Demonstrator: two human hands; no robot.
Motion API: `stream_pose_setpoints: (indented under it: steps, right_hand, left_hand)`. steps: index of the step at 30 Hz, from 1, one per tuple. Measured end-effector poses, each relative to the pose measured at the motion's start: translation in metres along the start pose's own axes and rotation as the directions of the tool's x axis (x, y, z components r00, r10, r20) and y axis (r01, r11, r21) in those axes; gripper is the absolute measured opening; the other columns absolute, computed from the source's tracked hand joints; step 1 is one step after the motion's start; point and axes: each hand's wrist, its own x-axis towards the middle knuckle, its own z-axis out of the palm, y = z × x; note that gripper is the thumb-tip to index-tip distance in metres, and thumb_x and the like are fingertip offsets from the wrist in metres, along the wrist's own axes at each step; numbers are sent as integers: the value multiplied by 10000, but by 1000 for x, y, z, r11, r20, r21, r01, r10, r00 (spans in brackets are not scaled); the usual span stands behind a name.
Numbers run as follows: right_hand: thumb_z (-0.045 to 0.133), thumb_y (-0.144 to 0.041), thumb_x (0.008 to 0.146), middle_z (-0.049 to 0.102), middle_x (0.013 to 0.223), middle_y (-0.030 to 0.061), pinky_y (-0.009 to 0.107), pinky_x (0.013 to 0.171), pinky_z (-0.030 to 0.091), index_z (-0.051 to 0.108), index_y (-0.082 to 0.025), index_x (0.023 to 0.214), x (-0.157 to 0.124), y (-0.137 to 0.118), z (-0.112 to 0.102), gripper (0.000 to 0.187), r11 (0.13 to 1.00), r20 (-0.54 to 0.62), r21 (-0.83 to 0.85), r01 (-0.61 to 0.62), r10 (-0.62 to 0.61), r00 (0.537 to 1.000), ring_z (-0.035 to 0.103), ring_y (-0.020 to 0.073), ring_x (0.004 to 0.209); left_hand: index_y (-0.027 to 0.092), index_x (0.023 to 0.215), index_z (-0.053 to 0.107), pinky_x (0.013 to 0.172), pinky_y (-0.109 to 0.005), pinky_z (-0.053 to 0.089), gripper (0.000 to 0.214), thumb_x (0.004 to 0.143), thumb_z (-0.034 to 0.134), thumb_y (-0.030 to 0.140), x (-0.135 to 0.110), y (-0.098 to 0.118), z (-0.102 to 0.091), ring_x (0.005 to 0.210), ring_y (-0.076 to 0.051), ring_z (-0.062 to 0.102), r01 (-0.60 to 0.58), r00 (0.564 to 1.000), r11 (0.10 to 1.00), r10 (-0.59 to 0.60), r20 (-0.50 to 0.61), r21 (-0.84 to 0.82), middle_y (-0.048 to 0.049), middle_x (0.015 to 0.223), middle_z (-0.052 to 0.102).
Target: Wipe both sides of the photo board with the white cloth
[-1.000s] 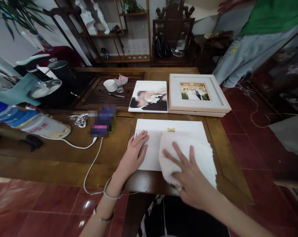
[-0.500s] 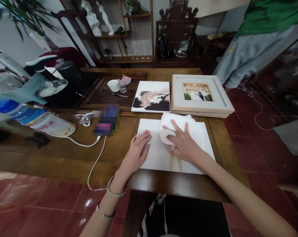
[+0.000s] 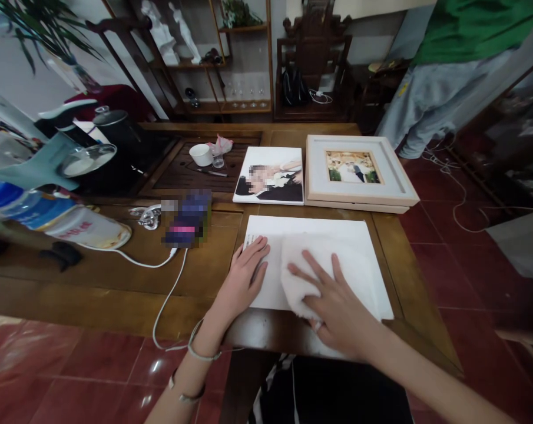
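A white board [image 3: 270, 282] with small print near its left edge lies flat on the wooden table in front of me. On its left side rests my left hand [image 3: 245, 271], fingers stretched out and holding nothing. My right hand [image 3: 337, 303] has hold of a fluffy white cloth [image 3: 293, 253], pressing it onto the board's lower middle with fingers spread over it and the thumb tucked at its edge. The cloth and hand hide the board's lower middle. Just beyond the board lie a photo panel [image 3: 288, 168] and a wooden picture frame [image 3: 403, 182] with a photo inside.
A phone [image 3: 186, 218] with a white cable [image 3: 171, 306] lies left of the board. Further left are a large bottle [image 3: 80, 224] and a dark pot [image 3: 116, 126]. A white cup [image 3: 201, 155] stands on the tea tray. A person in green [image 3: 473, 35] stands at the back right.
My right hand has slid the cloth toward me, to the board's near edge. The brown strips seen there before are now covered. My left hand stays in place on the board.
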Motion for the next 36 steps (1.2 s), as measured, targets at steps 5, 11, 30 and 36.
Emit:
stream_pose_setpoints:
  steps: [5,11,30,36]
  right_hand:
    - [450,-110,747,355,1503,71,777,1016,135,636,-171,1003,49,42,-23,322,991,-50,-95,-91,87,995,103,375,1429]
    - [481,-165,779,374,1492,98,784,1014,84,648,-173,1017,65,36,-15,290,985,-134,-103,-136,122,984,107,411,1418]
    - [467,-159,769,386,1487,68,765,1036,83,650,-184,981,56,31,-11,281,986,-156,-75,-148,135,978,124,371,1426]
    - [498,-165,761,367,1495,101,776,1026,45,661,-181,1010,60,17,-10,298,986,-135,-55,-160,152,979,103,408,1419]
  left_hand:
    - [212,1275,481,1104,-524,271,343,940,413,179,1,0,0,1363,-217,385,8,1000,1000,-8,-1,-12,-120,1403,501]
    - [209,1270,485,1106,-521,268,339,941,409,182,2,0,0,1365,-217,382,12,1000,1000,-12,-8,-18,-122,1398,507]
    - [207,1277,484,1113,-515,260,347,939,410,183,1,0,-1,1367,-216,381,11,1000,1000,-11,-4,-25,-126,1397,506]
    - [208,1273,484,1111,-528,259,341,941,408,184,1,0,0,1367,-220,380,13,1000,999,-13,-4,-31,-128,1400,503]
